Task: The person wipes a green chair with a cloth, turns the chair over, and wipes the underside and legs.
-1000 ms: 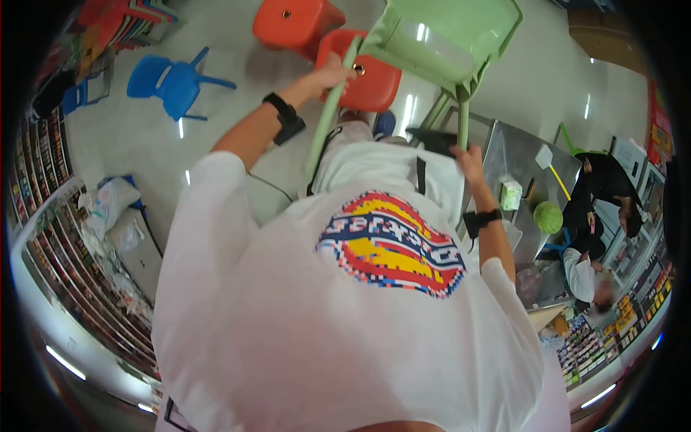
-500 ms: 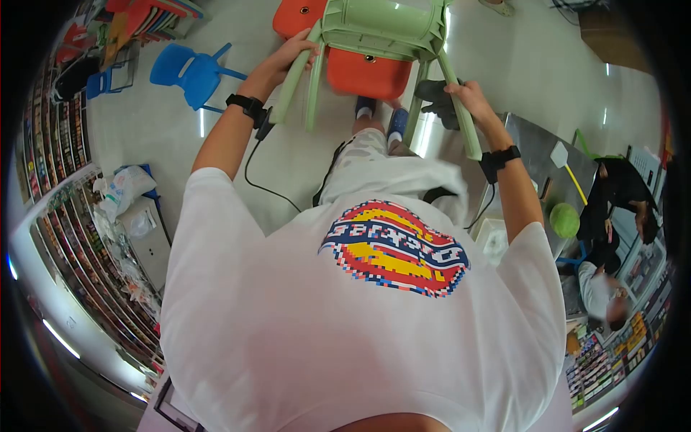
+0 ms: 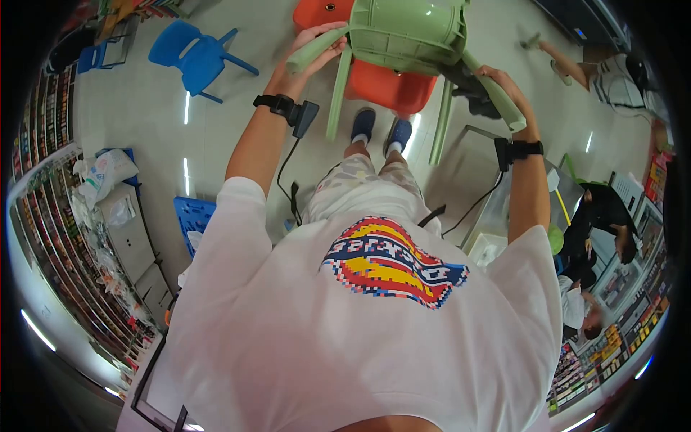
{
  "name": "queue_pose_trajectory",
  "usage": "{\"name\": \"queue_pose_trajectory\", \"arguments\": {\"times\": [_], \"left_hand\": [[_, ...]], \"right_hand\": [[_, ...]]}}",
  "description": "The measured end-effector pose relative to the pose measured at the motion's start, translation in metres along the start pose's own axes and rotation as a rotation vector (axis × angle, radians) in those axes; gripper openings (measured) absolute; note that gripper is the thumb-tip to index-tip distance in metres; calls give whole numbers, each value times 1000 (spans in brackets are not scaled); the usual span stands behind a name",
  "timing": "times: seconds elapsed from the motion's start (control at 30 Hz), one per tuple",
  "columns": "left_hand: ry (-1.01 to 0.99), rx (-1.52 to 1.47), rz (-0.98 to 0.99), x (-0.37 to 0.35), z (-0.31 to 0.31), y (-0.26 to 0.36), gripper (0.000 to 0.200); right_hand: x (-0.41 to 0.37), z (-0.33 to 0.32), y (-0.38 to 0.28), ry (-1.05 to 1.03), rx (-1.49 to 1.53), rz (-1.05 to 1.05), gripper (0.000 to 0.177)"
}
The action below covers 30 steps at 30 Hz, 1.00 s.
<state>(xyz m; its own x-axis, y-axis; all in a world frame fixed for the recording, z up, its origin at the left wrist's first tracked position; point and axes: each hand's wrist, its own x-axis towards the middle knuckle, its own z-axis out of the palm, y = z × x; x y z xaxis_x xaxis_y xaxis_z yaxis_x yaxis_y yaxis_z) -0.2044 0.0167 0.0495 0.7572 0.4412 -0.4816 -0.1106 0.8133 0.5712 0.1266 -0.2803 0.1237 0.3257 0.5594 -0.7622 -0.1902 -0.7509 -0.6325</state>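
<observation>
A green plastic chair (image 3: 407, 32) is held up in front of me, its legs pointing toward me. My left hand (image 3: 315, 49) is wrapped round one leg on the left. My right hand (image 3: 507, 88) grips another leg on the right, its fingers partly hidden behind it. A dark grey cloth or glove (image 3: 471, 90) hangs by that leg, close to my right hand. Just beyond and below the green chair are orange seats (image 3: 392, 85).
A blue chair (image 3: 193, 59) stands on the floor at the left. Shelves (image 3: 50, 209) line the left side. A metal table (image 3: 479, 155) is at the right, with people (image 3: 601, 223) beyond it. Another person's legs (image 3: 565, 65) show at the upper right.
The green chair and both hands have shifted right in view, with the legs spread at a different angle. My feet now show side by side. Another person has come into view at the upper right.
</observation>
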Motion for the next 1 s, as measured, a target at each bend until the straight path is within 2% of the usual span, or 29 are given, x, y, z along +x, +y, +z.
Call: {"name": "queue_pose_trajectory", "arguments": {"times": [0.07,0.13,0.17,0.2,0.23,0.27,0.3,0.33,0.37,0.43,0.47,0.53,0.57,0.6,0.63,0.67,0.7,0.73,0.8,0.83,0.9,0.97,1.0], "left_hand": [[31,-50,-21,-2,3,9,43],[54,-99,-44,-7,12,13,43],[-19,6,23,-17,12,13,43],[-82,110,85,-26,6,10,43],[-192,72,14,-22,-17,5,45],[-185,74,20,-22,-19,1,45],[-67,335,-7,-22,-19,-1,49],[57,592,-39,-20,-18,-4,55],[68,595,-36,-18,-18,-7,55],[157,1542,439,-16,-19,-13,53],[160,1550,427,-15,-17,-16,53],[70,907,528,5,14,-10,35],[71,913,531,19,20,-10,35],[51,819,490,32,20,-13,23],[38,724,442,38,16,-19,13],[47,730,420,39,13,-26,13],[84,647,408,43,11,-35,9],[119,560,400,50,8,-43,9],[132,594,426,57,-6,-54,10],[144,635,468,59,-13,-59,12],[176,606,460,61,-17,-67,14],[204,585,458,62,-14,-67,16],[223,654,434,58,-13,-70,18]], "right_hand": [[-15,-2,-4,-51,-38,21,32],[-13,-8,22,-116,-348,-526,28],[-8,-11,29,-110,-201,-324,29],[2,-11,49,-112,-204,-321,29],[14,-8,73,-92,-94,-554,24],[25,-7,86,-73,21,-792,20],[29,-7,88,13,167,-475,20],[36,-12,88,2,167,-480,20],[43,-16,90,-84,135,-498,20],[30,-4,80,-195,159,-538,20],[33,0,93,-203,169,-532,20],[68,-6,136,-223,58,-652,22],[82,-10,146,-234,-2,-713,24],[82,-11,135,-238,7,-709,24],[76,-10,114,-186,142,-378,24],[72,-5,108,-131,273,-39,25],[69,-5,115,-498,467,-518,27],[68,-2,122,-487,480,-501,27],[65,10,123,176,532,76,25],[70,8,150,197,655,29,34],[55,14,189,475,826,-107,35],[-1,46,182,589,910,-55,21],[-28,66,182,633,899,-103,20]]}}
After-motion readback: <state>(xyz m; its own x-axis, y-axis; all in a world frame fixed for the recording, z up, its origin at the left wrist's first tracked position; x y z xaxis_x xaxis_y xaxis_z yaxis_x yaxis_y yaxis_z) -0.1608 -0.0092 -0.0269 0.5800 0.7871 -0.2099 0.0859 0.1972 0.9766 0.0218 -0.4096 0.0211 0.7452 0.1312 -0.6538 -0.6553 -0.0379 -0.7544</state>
